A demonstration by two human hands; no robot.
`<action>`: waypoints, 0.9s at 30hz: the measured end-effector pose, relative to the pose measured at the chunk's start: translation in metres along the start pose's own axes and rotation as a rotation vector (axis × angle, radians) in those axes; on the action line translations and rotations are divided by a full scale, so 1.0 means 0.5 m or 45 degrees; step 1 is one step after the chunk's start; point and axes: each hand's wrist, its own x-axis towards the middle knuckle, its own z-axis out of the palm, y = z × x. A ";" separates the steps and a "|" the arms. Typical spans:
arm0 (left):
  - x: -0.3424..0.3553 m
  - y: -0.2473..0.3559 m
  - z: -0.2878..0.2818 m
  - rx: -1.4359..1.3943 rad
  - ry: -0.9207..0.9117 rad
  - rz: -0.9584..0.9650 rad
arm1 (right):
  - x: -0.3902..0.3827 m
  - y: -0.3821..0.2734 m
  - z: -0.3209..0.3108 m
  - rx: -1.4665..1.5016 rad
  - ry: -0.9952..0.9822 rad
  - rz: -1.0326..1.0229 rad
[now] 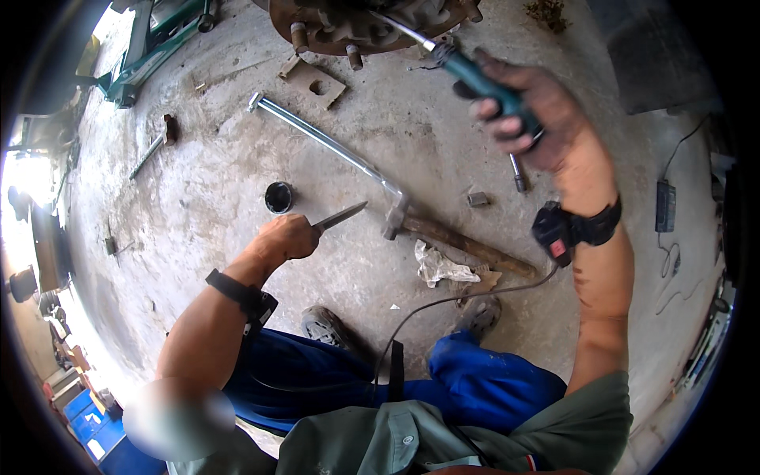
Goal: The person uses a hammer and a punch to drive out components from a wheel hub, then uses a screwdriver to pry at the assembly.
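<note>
My right hand (546, 111) is closed around the teal handle of a screwdriver (471, 75). Its shaft reaches up and left to a rusty wheel hub (332, 32) with several studs at the top edge; whether the tip touches the hub I cannot tell. In my left hand (289, 236), closed in a fist, is a pointed metal blade (342, 215) like a knife, its handle hidden by the fingers. The blade is held over the floor, pointing right. Just beyond this hand a round black cup (279, 197) sits on the floor.
A long steel bar (324, 142) lies by a wooden-handled hammer (467, 244). Nearby are a rusty plate (315, 83), a metal nut (477, 199), a socket tool (518, 174) and crumpled paper (439, 265). A smaller hammer (154, 148) and a green jack (150, 59) are left.
</note>
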 end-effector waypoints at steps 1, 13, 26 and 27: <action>0.006 -0.007 0.005 0.008 0.004 0.006 | -0.001 -0.024 -0.007 -0.001 -0.030 -0.011; -0.015 0.010 -0.003 0.024 0.069 0.068 | 0.018 0.149 0.041 -0.491 0.357 -0.372; -0.017 -0.002 0.017 0.014 0.092 0.044 | 0.067 0.135 -0.099 -1.700 0.817 -1.105; -0.017 -0.004 0.016 0.009 0.082 0.036 | 0.071 0.129 -0.101 -1.684 0.835 -1.128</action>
